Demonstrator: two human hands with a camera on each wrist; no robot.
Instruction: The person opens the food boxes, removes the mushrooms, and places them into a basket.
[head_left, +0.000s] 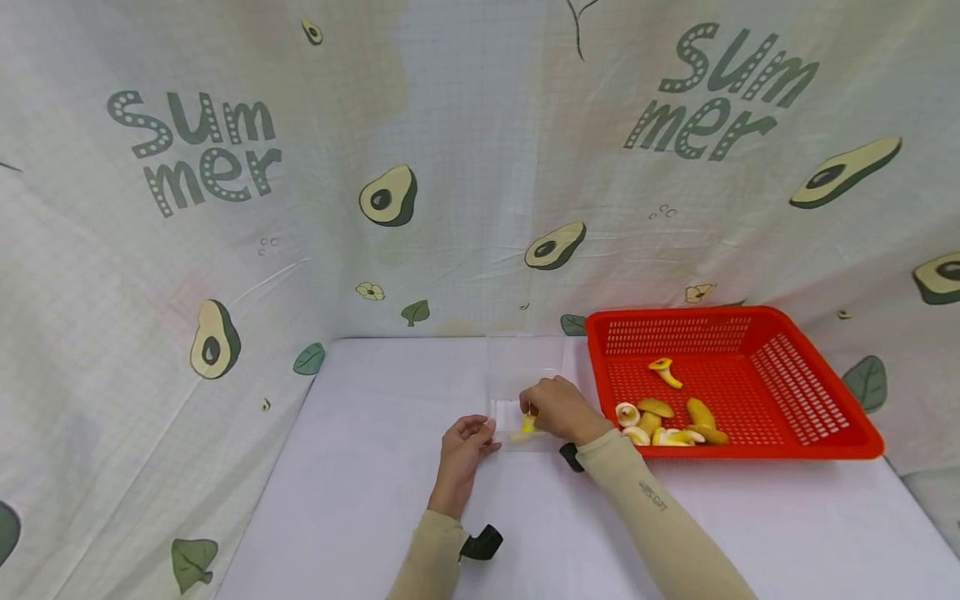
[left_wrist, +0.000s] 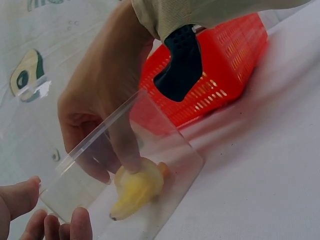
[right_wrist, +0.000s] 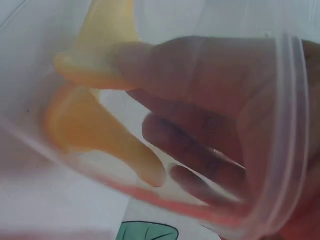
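A clear plastic box (head_left: 512,446) stands on the white table with its clear lid (head_left: 525,354) raised at the back. My right hand (head_left: 558,408) reaches inside it, thumb and fingers pinching a yellow mushroom (right_wrist: 107,30). Beside that one, a second, more orange mushroom (right_wrist: 95,125) lies within the box, seen through the hazy wall in the right wrist view. My left hand (head_left: 465,450) is at the box's left edge with loosely bent fingers. Its thumb and fingertips are apart and close to the rim; whether they press on it is hard to tell.
To the right stands a red perforated basket (head_left: 765,450). Several brown and pale mushrooms cluster at its near left, and one yellow mushroom (head_left: 665,372) lies farther back in it. A printed cloth (head_left: 480,125) hangs behind the white table (head_left: 360,467).
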